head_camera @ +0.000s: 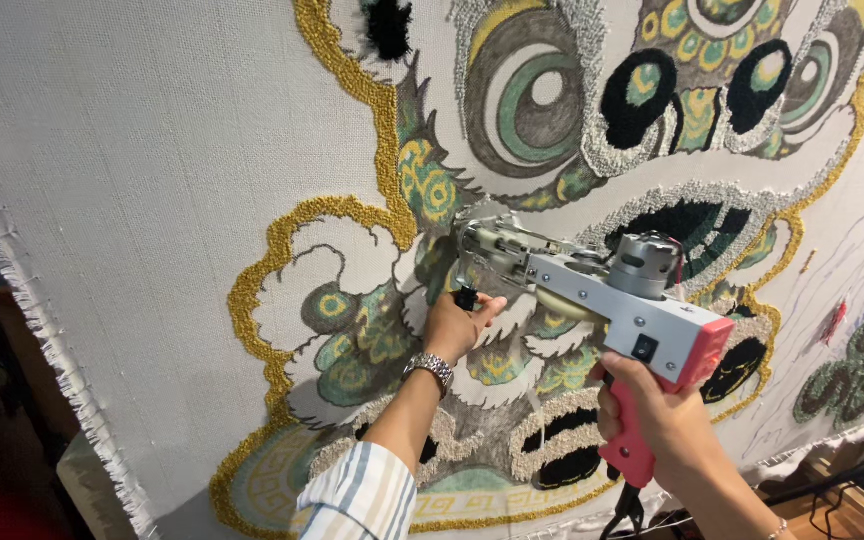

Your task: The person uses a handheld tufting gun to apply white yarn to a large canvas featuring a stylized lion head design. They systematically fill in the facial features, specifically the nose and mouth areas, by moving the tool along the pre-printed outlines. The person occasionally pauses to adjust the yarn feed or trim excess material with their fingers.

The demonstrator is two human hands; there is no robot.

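A grey tufting gun (pixel 592 290) with a pink handle is pressed nose-first against a stretched white cloth (pixel 132 180) bearing a tufted lion-mask design in gold, green, black and white yarn. My right hand (pixel 657 415) grips the pink handle at the lower right. My left hand (pixel 457 325), with a metal watch on the wrist and a striped sleeve below, holds the black front knob under the gun's nose. The needle tip sits against a green and white patch near the design's middle.
The cloth's frayed left edge (pixel 47 340) hangs over a dark area. A black cable (pixel 627 510) drops from the gun's handle. Wooden frame parts and cords (pixel 852 480) show at the bottom right.
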